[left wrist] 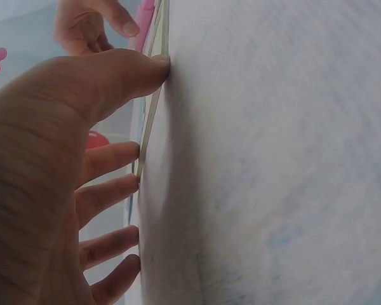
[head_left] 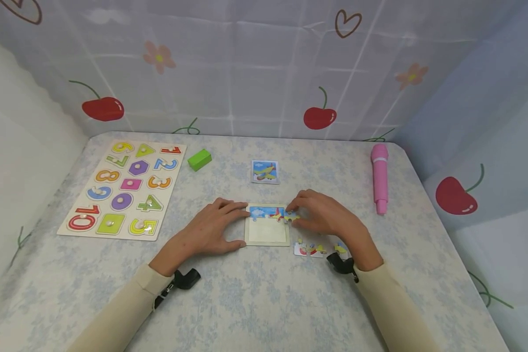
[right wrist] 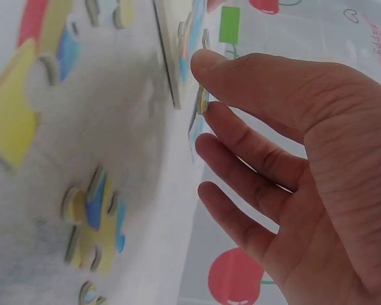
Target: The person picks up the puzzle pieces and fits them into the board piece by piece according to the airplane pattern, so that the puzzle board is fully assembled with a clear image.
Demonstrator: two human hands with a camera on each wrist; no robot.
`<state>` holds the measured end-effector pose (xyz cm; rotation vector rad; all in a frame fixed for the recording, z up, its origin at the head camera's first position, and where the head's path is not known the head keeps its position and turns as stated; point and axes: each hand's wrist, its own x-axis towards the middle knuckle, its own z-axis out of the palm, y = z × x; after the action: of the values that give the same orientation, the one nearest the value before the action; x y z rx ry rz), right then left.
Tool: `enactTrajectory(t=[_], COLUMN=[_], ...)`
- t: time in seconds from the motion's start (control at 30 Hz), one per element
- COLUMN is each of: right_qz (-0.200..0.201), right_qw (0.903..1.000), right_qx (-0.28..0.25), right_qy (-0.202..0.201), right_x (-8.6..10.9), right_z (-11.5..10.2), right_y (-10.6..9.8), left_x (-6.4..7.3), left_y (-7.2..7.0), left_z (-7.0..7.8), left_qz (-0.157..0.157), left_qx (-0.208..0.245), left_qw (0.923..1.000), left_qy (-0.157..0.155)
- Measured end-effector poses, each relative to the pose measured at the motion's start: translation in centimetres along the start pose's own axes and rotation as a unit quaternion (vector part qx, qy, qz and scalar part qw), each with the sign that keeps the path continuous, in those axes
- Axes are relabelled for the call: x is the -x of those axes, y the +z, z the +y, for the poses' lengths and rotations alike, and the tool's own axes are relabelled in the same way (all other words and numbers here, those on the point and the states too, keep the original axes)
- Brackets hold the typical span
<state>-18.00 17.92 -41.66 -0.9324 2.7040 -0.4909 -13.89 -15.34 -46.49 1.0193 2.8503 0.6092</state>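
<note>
A small framed puzzle board lies in the middle of the table, with joined pieces showing blue sky and red along its top row. My left hand rests at the board's left edge, thumb near the lower corner and fingertips along the upper side. Between thumb and forefinger my right hand pinches a jigsaw piece at the board's upper right edge. In the right wrist view this piece appears edge-on, above the tabletop. Loose jigsaw pieces lie below the right hand; one yellow-and-blue piece is near the wrist.
A picture card with a yellow airplane lies behind the board. On the left are a number-and-shape board and a green block. A pink microphone-shaped toy lies at the right. A printed curtain hangs behind the table.
</note>
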Motion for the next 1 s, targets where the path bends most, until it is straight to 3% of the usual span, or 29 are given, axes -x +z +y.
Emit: enactTrajectory(t=[0.47, 1.0], right_qz=[-0.002, -0.014], right_qw=[0.9996, 0.9980], right_qx=[-0.001, 0.022], right_qy=[-0.028, -0.058], right_x=[-2.1, -3.7], right_z=[-2.1, -4.1], right_y=[-0.4, 1.4], left_x=[0.0, -0.2], left_y=[0.1, 0.0], left_z=[-0.1, -0.2], left_qz=[-0.001, -0.002], left_qx=[-0.003, -0.003], left_qw=[1.0000, 1.0000], left_qy=[-0.003, 0.001])
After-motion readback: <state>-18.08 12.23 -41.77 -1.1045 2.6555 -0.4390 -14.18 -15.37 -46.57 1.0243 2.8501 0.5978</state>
